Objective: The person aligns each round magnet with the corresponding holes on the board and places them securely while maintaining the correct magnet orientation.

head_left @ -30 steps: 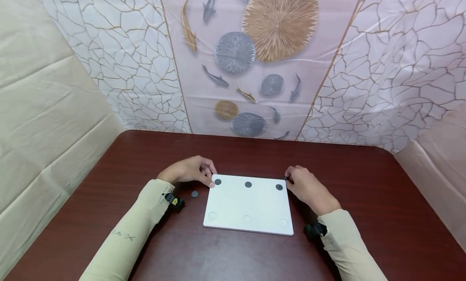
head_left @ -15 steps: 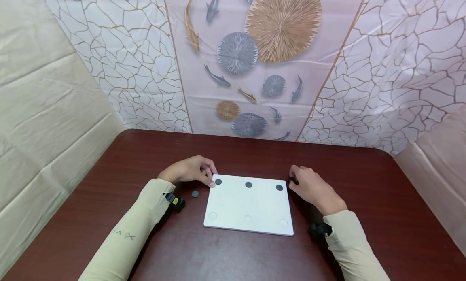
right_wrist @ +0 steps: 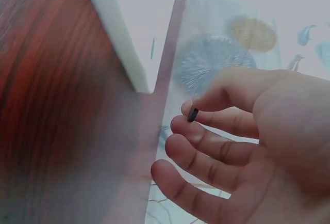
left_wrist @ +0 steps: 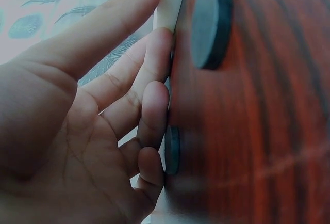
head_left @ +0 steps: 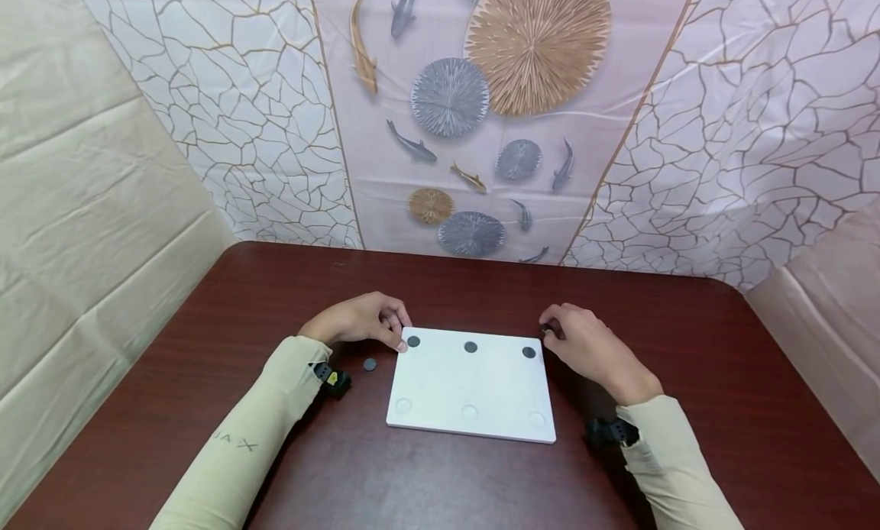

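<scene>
A white rectangular board (head_left: 470,385) lies on the table, with dark round discs in its far row, such as the middle one (head_left: 470,347). Shallow round recesses line its near side. My left hand (head_left: 360,318) holds the board's far left corner, thumb on the top and fingers along the edge. Beside that hand a dark disc (left_wrist: 211,25) lies on the table; a second disc (left_wrist: 173,149) sits near the little finger, hidden from the head view. My right hand (head_left: 587,347) pinches a small black disc (right_wrist: 193,115) between thumb and fingertips, just off the board's far right corner.
The dark red wooden table (head_left: 440,484) extends around the board on all sides. A patterned cloth backdrop (head_left: 454,171) hangs behind its far edge, and pale padded fabric (head_left: 103,247) stands along the left.
My right hand went slightly right, away from the board's corner, then shifted a little back toward it, still pinching the disc. My left hand and the board have stayed in place.
</scene>
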